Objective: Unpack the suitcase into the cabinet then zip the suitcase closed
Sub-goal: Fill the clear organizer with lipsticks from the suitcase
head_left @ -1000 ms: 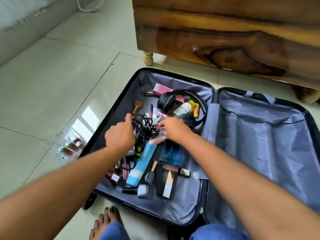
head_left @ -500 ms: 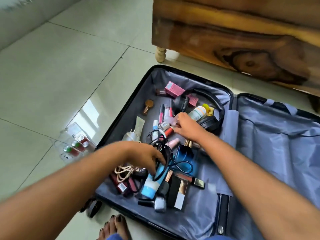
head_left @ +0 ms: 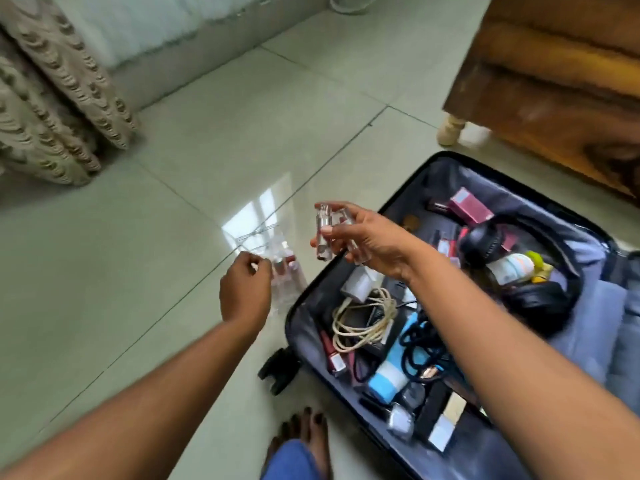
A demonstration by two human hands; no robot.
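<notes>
The open suitcase (head_left: 446, 176) lies on the floor at the right, its grey-lined half full of cosmetics, black headphones (head_left: 540, 296), a coiled white cable (head_left: 363, 320) and a blue tube (head_left: 389, 374). My right hand (head_left: 374, 237) is raised over the suitcase's left rim and grips small clear tubes (head_left: 323, 233). My left hand (head_left: 246, 292) reaches down to a clear organiser (head_left: 282, 271) on the floor beside the suitcase, fingers curled on its near edge. The wooden cabinet (head_left: 554, 81) stands at the upper right.
A patterned curtain (head_left: 52, 98) hangs at the far left. My bare foot (head_left: 308, 434) is at the bottom, near a suitcase wheel (head_left: 277, 370). A cabinet leg (head_left: 450, 128) stands just beyond the suitcase corner. Pale floor tiles fill the left.
My right hand has lifted clear tubes out of the suitcase and swung left. The left hand left the black cable and went to the organiser. The view turned left.
</notes>
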